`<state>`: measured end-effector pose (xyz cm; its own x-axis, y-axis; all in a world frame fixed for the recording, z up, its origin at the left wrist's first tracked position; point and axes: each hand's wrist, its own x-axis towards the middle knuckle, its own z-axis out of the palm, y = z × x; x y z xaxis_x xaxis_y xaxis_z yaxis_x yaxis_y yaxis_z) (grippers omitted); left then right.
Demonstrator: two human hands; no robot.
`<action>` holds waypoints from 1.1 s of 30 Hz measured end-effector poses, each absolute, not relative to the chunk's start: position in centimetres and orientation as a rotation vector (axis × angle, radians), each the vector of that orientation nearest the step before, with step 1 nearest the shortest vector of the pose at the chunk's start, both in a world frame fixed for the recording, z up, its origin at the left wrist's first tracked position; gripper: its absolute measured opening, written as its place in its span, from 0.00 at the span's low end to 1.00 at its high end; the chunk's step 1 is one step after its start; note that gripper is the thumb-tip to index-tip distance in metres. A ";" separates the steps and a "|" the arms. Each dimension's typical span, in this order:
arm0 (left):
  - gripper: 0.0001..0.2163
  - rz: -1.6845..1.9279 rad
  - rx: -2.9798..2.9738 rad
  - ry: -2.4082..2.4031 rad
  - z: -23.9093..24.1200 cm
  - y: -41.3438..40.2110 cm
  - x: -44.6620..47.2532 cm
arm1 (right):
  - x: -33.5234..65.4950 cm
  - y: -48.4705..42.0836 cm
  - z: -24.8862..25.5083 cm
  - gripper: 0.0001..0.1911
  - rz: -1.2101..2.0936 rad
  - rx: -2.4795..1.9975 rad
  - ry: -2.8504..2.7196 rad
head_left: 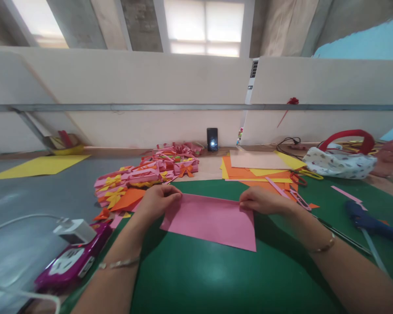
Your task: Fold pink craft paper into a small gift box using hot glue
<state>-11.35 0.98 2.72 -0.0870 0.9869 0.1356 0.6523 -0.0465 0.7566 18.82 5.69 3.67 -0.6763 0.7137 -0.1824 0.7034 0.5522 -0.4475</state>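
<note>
A rectangular sheet of pink paper (212,222) is stretched between both hands over the green mat (196,279). My left hand (159,201) pinches its upper left corner, thumb against fingers. At the upper right corner, my right hand (260,199) grips the sheet the same way. The sheet's lower edge hangs toward me, slightly tilted down to the right. Left of my left hand lies a heap of folded pink paper pieces (150,168) with yellow and orange paper flowers. Beyond my right hand are stacked orange and yellow sheets (234,168).
A purple power strip (72,261) with a white charger (75,231) sits at left. On the right lie a blue glue gun (376,222), a pink cutter (299,198) and scissors (309,173). A phone (212,139) leans on the wall near a red-handled patterned basket (340,162).
</note>
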 end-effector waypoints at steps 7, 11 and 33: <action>0.12 0.994 1.576 1.789 2.2 1.1 -11.5 | 19.1 5.5 4.0 0.12 0.961 -1.347 -2.640; 0.15 1.013 1.521 1.833 2.0 1.1 -11.3 | 19.0 5.7 3.8 0.16 0.862 -1.488 -2.524; 0.12 1.022 1.852 2.097 0.2 1.8 -11.7 | 18.4 6.1 0.5 0.13 0.817 -1.455 -2.524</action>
